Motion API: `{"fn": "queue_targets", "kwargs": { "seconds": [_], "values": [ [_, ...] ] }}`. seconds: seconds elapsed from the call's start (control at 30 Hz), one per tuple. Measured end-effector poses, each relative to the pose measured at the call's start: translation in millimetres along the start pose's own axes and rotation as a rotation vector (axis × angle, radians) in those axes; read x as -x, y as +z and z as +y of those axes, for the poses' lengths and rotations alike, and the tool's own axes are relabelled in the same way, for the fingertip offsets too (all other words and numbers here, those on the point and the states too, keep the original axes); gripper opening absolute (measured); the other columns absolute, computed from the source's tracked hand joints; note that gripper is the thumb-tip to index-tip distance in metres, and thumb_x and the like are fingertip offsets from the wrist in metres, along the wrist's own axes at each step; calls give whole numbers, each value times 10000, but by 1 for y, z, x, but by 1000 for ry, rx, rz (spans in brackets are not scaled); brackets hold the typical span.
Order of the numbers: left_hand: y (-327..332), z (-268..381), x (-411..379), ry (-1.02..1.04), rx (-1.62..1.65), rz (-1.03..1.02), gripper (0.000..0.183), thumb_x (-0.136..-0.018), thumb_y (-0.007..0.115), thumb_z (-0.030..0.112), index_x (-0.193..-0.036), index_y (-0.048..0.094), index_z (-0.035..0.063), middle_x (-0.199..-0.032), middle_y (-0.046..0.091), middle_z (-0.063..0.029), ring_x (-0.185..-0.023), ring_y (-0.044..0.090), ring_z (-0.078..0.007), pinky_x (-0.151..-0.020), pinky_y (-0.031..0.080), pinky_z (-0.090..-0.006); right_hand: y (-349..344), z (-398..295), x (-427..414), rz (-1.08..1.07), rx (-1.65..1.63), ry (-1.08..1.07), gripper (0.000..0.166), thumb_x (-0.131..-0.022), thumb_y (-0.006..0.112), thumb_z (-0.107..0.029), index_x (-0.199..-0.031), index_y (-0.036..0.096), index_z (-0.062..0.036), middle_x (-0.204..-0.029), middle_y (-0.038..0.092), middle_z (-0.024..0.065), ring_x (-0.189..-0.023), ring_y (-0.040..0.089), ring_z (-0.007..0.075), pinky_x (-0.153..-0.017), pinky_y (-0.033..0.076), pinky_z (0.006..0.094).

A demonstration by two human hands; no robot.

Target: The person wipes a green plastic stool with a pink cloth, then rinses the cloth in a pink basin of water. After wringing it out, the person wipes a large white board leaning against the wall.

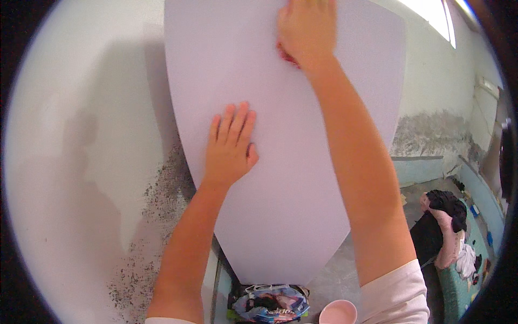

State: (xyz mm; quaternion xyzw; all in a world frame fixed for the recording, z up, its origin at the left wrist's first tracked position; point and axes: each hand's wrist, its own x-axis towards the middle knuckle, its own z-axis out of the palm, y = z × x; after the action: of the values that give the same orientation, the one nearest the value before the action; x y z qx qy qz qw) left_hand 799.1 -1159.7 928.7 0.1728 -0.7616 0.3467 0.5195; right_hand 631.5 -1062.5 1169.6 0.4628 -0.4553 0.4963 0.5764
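Note:
A large, flat, pale lilac panel point(283, 182) stands upright before me and fills the middle of the view. My left hand point(230, 141) lies flat on it, palm down and fingers spread a little, holding nothing. Higher up and to the right, my right hand point(309, 30) presses against the panel near the top edge of the picture. A piece of red material, perhaps a cloth point(286, 56), shows under the heel of that hand. The fingertips of the right hand are cut off by the frame.
Below the panel stands an open printed bag point(271, 305) with things in it, beside a pink basin point(338, 314). Dark mould stains mark the wall point(113, 141) at left. Clothes point(447, 210) lie heaped on a green surface point(455, 283) at right. A bright window is at top right.

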Motion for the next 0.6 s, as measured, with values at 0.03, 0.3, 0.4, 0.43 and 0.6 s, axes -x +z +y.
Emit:
{"fn": "queue_targets", "kwargs": {
  "seconds": [0.03, 0.3, 0.4, 0.43, 0.6],
  "values": [
    [4, 4, -3, -5, 14, 20, 765, -813, 632, 187, -1544, 438, 67, -1651, 375, -125, -1532, 329, -346, -1236, 256, -565, 23, -10, 3, 122, 52, -92, 553, -946, 530, -95, -1471, 436, 52, -1549, 424, 259, -1500, 322, 416, -1261, 254, 486],
    [12, 2, 5, -24, 110, 63, 554, -846, 678, 265, -1360, 634, 64, -1548, 509, -93, -1459, 426, -315, -1220, 316, -526, 96, -139, -4, -29, 29, -329, 626, -985, 486, -189, -1560, 355, 19, -1659, 309, 221, -1574, 207, 366, -1289, 165, 474],
    [13, 14, 7, -486, 963, 41, 520, -874, 670, 291, -1339, 637, 60, -1504, 543, -94, -1426, 448, -312, -1219, 316, -513, 103, -154, -6, -24, -55, -333, 611, -1006, 440, -212, -1562, 349, 24, -1655, 322, 206, -1572, 217, 355, -1285, 177, 472],
    [12, 13, 8, -540, 1052, 32, 521, -893, 655, 300, -1355, 614, 61, -1504, 542, -93, -1425, 448, -310, -1221, 310, -506, 103, -157, 1, -40, -37, -346, 605, -1006, 436, -209, -1558, 355, 25, -1651, 330, 202, -1569, 223, 354, -1284, 181, 470],
    [10, -11, 4, 9, 63, -38, 627, -1062, 484, 353, -1600, 312, 81, -1617, 441, -73, -1494, 380, -286, -1243, 236, -444, 87, -168, 76, 85, -133, -383, 530, -907, 615, -198, -1399, 593, -2, -1543, 516, 174, -1480, 416, 352, -1237, 294, 496]
  ]
}}
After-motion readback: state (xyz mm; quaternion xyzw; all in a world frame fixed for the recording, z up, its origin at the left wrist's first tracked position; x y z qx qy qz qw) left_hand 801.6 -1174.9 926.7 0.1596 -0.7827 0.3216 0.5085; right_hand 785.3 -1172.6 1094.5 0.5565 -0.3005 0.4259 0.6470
